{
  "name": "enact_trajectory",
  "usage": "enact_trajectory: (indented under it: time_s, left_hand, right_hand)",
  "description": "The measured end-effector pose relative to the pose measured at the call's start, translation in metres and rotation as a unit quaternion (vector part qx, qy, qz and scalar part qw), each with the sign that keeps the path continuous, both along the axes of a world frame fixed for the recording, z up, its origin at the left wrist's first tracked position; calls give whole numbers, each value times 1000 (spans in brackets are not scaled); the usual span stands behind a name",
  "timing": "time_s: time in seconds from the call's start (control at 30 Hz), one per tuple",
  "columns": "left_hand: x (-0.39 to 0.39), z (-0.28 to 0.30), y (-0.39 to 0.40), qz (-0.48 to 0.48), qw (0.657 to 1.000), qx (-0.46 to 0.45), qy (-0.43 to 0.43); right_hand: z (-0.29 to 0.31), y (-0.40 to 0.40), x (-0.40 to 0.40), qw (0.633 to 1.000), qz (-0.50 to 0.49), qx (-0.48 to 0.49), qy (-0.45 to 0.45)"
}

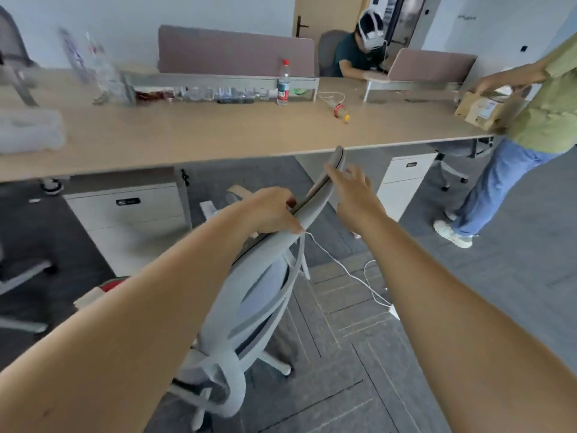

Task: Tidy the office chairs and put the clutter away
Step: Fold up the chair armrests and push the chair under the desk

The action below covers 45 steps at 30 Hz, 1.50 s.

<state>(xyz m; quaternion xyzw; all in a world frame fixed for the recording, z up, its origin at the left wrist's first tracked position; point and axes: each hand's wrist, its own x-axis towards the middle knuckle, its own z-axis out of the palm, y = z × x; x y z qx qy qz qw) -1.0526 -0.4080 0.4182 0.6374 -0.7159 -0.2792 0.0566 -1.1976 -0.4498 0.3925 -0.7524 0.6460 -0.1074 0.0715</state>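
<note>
Grey chair back [262,270] gripped by left hand [270,210], right hand [351,189] alongside.

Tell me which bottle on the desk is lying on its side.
The small bottle with the red label, lying flat near a white cable, right of centre on the desk. The clear bottle with the red cap to its left stands upright.

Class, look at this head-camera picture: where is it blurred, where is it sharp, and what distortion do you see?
Head view: the bottles at far left are smeared by motion blur, as is the grey chair behind them; the left hand and right hand on the chair back are fairly sharp; the wide lens bows the desk edge; lighting is soft and even.
</note>
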Motion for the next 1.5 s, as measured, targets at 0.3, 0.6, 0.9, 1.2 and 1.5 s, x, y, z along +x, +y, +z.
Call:
enact_trajectory:
  time_s: [0.3, 0.6, 0.9, 1.2, 1.5]
  left_hand:
    - [-8, 2, -19, 54, 996, 76, -6]
    - [-73, -12, -24, 245, 964, -36, -94]
    - [-117, -45, 1, 492, 821, -144, -250]
    - [-161, -64, 15, 484, 818, -235, -206]
    - [-190, -55, 31, 411, 853, -254, -196]
  right_hand:
    - [-12, -72, -15, 982, 151, -74, 81]
    - [-5, -109, -45, 924, 361, -89, 84]
    - [-16, -107, -64, 866, 490, -100, 24]
    - [-28, -95, -117, 874, 475, -106, 10]
    - [-21, -62, -180, 900, 420, -112, 6]
